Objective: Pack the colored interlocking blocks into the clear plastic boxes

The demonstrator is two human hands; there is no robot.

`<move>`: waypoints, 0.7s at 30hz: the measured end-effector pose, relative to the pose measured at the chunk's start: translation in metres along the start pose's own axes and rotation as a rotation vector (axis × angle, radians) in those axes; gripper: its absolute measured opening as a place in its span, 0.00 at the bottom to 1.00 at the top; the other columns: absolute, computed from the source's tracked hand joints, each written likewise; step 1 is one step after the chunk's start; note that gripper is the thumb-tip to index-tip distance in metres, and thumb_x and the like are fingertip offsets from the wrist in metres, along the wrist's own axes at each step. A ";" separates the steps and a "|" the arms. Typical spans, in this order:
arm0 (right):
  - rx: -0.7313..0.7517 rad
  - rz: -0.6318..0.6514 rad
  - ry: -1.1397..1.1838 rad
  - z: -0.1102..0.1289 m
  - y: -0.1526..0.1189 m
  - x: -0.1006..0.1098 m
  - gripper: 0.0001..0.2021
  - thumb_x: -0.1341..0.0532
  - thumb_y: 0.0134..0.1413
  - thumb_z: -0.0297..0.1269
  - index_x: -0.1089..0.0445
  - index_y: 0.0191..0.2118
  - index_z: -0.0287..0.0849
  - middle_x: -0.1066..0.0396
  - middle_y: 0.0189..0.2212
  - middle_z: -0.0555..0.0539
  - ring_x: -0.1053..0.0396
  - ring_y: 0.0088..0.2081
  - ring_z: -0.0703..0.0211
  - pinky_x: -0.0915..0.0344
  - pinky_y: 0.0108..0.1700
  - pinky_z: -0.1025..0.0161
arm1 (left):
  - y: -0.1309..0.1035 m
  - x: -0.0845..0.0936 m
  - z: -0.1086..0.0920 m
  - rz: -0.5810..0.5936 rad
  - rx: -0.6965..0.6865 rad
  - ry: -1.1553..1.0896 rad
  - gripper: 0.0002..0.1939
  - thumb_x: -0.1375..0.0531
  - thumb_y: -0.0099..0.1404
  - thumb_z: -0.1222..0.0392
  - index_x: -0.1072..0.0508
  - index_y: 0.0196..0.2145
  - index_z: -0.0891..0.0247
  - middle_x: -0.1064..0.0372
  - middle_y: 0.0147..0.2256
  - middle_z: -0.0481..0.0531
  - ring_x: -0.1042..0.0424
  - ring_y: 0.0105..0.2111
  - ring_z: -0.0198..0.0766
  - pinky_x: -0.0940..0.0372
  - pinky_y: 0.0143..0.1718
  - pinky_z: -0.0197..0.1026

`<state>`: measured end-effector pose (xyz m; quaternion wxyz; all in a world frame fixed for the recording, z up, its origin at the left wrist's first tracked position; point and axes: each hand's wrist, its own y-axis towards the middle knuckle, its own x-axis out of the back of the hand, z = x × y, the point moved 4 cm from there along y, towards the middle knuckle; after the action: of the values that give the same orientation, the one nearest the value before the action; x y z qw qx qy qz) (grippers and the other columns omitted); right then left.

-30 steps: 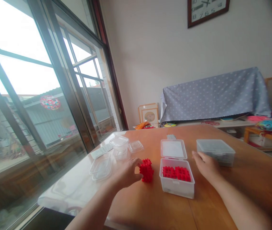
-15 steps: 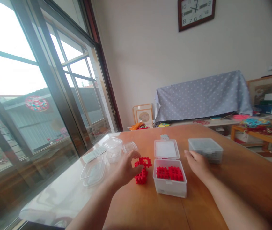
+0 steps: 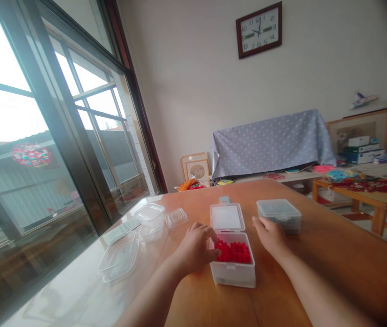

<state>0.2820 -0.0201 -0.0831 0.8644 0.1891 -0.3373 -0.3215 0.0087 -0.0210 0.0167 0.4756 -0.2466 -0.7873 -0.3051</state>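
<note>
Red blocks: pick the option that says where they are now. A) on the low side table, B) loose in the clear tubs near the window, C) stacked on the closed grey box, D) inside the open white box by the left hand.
D: the red blocks lie inside the open white box, its lid tipped back, and the left hand reaches over the box's left edge onto them.

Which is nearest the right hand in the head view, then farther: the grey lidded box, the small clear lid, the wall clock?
1. Grey lidded box, just beyond the right hand.
2. Small clear lid, far-left across the table.
3. Wall clock, high on the far wall.
</note>
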 end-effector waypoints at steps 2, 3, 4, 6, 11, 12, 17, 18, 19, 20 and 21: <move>0.004 -0.001 0.001 0.000 0.000 0.000 0.26 0.51 0.63 0.57 0.33 0.24 0.44 0.38 0.15 0.51 0.43 0.22 0.59 0.48 0.27 0.63 | 0.002 -0.004 0.002 0.010 -0.021 0.002 0.10 0.35 0.54 0.64 0.22 0.35 0.57 0.25 0.37 0.51 0.31 0.46 0.48 0.35 0.47 0.45; 0.006 -0.002 0.001 0.000 0.000 -0.001 0.26 0.51 0.63 0.57 0.33 0.24 0.44 0.38 0.15 0.51 0.43 0.22 0.59 0.49 0.27 0.63 | 0.003 -0.005 0.003 0.012 -0.033 0.005 0.09 0.35 0.54 0.64 0.22 0.35 0.57 0.25 0.37 0.52 0.31 0.46 0.48 0.35 0.47 0.45; 0.007 -0.004 0.002 0.000 0.001 -0.001 0.25 0.51 0.63 0.57 0.33 0.24 0.44 0.38 0.15 0.52 0.43 0.22 0.60 0.49 0.27 0.64 | 0.003 -0.007 0.003 0.013 -0.044 0.008 0.09 0.35 0.54 0.64 0.22 0.35 0.58 0.25 0.38 0.52 0.31 0.46 0.48 0.35 0.47 0.45; 0.005 -0.007 0.003 0.000 0.001 -0.001 0.25 0.50 0.63 0.57 0.33 0.24 0.45 0.38 0.15 0.52 0.43 0.22 0.60 0.49 0.27 0.64 | 0.003 -0.008 0.003 0.011 -0.066 0.012 0.08 0.35 0.54 0.65 0.21 0.34 0.58 0.24 0.39 0.52 0.31 0.46 0.47 0.35 0.47 0.45; 0.000 -0.009 0.021 0.001 0.001 0.001 0.25 0.50 0.63 0.57 0.34 0.24 0.45 0.38 0.15 0.52 0.42 0.23 0.59 0.48 0.27 0.63 | 0.000 -0.004 -0.002 -0.002 -0.119 -0.012 0.11 0.40 0.57 0.70 0.21 0.35 0.58 0.23 0.36 0.50 0.29 0.43 0.44 0.36 0.49 0.44; -0.001 -0.008 0.026 0.002 0.001 0.001 0.25 0.50 0.63 0.57 0.34 0.24 0.45 0.38 0.15 0.52 0.42 0.23 0.59 0.48 0.27 0.63 | -0.001 -0.001 -0.001 -0.009 -0.119 -0.021 0.12 0.41 0.58 0.70 0.21 0.35 0.58 0.23 0.36 0.50 0.29 0.43 0.44 0.36 0.49 0.45; -0.026 0.009 0.017 0.001 0.000 0.002 0.25 0.50 0.62 0.58 0.34 0.24 0.45 0.38 0.15 0.51 0.41 0.23 0.58 0.47 0.28 0.63 | -0.008 0.018 0.031 -0.099 -0.004 -0.050 0.14 0.43 0.59 0.70 0.22 0.38 0.58 0.23 0.40 0.49 0.27 0.44 0.43 0.34 0.48 0.44; -0.028 0.013 0.011 0.000 0.000 0.002 0.26 0.50 0.62 0.58 0.34 0.24 0.45 0.38 0.15 0.51 0.41 0.23 0.58 0.47 0.28 0.63 | -0.011 0.022 0.041 -0.111 0.027 -0.058 0.13 0.43 0.60 0.69 0.23 0.39 0.57 0.23 0.41 0.49 0.27 0.44 0.43 0.34 0.48 0.43; -0.028 0.018 0.005 0.000 0.000 0.001 0.26 0.50 0.63 0.59 0.33 0.24 0.45 0.38 0.15 0.51 0.41 0.23 0.58 0.47 0.28 0.63 | -0.014 0.026 0.051 -0.120 0.053 -0.067 0.13 0.43 0.60 0.69 0.23 0.40 0.58 0.23 0.41 0.49 0.26 0.43 0.42 0.33 0.47 0.43; -0.027 0.021 0.001 -0.001 0.001 0.001 0.26 0.51 0.63 0.59 0.33 0.24 0.45 0.38 0.15 0.51 0.41 0.23 0.58 0.47 0.28 0.63 | -0.018 0.030 0.061 -0.127 0.081 -0.075 0.12 0.42 0.61 0.68 0.24 0.40 0.58 0.23 0.42 0.50 0.26 0.42 0.42 0.33 0.46 0.43; -0.025 0.024 -0.002 -0.003 0.001 -0.001 0.26 0.51 0.63 0.59 0.33 0.24 0.45 0.38 0.15 0.51 0.41 0.23 0.58 0.47 0.28 0.63 | -0.022 0.033 0.070 -0.131 0.107 -0.082 0.12 0.42 0.61 0.67 0.24 0.40 0.58 0.23 0.42 0.50 0.26 0.42 0.42 0.32 0.45 0.43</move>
<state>0.2839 -0.0190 -0.0849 0.8701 0.1736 -0.3365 -0.3155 -0.0621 0.0168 0.0158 0.4346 -0.1809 -0.8357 -0.2826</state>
